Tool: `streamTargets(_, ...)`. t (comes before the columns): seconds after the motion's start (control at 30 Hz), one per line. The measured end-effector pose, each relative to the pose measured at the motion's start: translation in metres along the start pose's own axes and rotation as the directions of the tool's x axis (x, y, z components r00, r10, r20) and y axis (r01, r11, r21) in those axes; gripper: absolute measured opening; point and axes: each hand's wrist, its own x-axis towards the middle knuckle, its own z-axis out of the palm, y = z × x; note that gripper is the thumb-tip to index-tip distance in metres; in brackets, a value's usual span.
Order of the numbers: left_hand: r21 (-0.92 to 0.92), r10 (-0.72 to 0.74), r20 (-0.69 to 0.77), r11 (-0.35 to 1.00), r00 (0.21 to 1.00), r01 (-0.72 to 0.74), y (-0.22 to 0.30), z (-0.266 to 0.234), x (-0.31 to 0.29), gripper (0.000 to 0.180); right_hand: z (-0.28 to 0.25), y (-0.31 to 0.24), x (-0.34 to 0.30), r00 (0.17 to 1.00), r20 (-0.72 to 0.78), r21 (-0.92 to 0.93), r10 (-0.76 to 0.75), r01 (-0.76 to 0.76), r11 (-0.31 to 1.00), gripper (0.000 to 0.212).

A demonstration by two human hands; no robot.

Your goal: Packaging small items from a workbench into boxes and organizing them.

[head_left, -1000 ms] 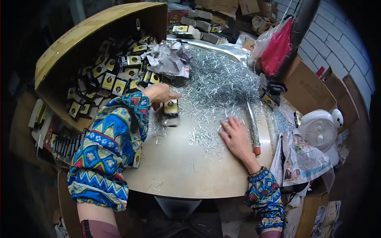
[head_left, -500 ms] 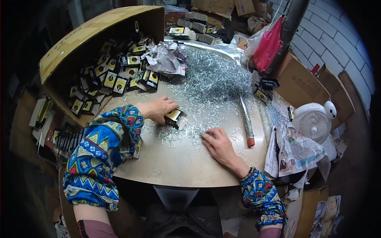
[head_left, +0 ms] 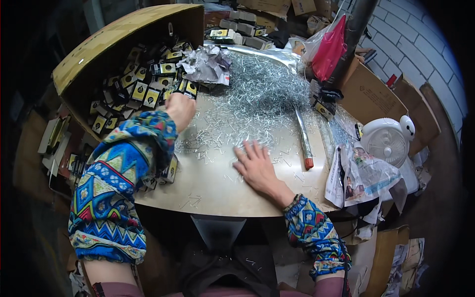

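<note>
My left hand [head_left: 180, 110] is at the front edge of a heap of small black-and-yellow boxes [head_left: 151, 98], its fingers curled among them. What those fingers hold, if anything, is hidden. Flat on the metal-topped table [head_left: 208, 190], my right hand [head_left: 258, 168] has its fingers spread and holds nothing. Its fingertips touch scattered bits of thin, shiny bent wire [head_left: 203, 143]. Beyond it rises a large tangled pile of the same wire pieces [head_left: 267, 89]. Crumpled grey paper [head_left: 207, 64] lies between the boxes and the pile.
A big cardboard carton [head_left: 123, 29] on its side surrounds the heap of boxes. To the right are a wrapped rod with a red end [head_left: 305, 143], a white fan [head_left: 388, 146], newspaper [head_left: 363, 175] and a pink bag [head_left: 329, 52]. More boxes [head_left: 170, 171] stand beside my left forearm.
My left hand has gone from mid-table, where it held a small black-and-yellow box, up to the heap. That box no longer shows on the table. My right hand has shifted left and spread its fingers.
</note>
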Motion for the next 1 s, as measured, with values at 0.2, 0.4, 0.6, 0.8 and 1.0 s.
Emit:
streamTargets(0.2,-0.824,-0.06,0.272,0.501,0.96,0.265,-0.048,0.009,-0.052,0.039,-0.001,-0.012,-0.021,0.995,-0.068,0.0,0.071,-0.071,0.997,0.046)
streamTargets(0.4,-0.803,-0.06,0.222,-0.577,0.973,0.148,0.012,0.007,-0.139,0.035,-0.005,-0.021,-0.043,0.995,-0.078,0.243,-0.063,0.08,0.967,0.034)
streamTargets(0.6,-0.101,0.099,0.192,-0.988,0.976,0.12,0.094,0.055,-0.257,0.035,-0.015,-0.022,-0.051,0.992,-0.127,0.335,0.009,0.034,0.942,0.031)
streamTargets(0.8,-0.07,0.13,0.49,-0.98,0.862,0.187,0.213,0.143,-0.32,0.024,-0.012,-0.034,-0.043,0.991,-0.132,0.367,-0.024,0.071,0.928,0.032)
streamTargets(1.0,-0.443,0.101,0.538,-0.811,0.837,0.382,0.299,0.159,-0.314,0.026,0.003,-0.052,-0.028,0.993,-0.018,0.125,0.116,-0.113,0.986,0.067)
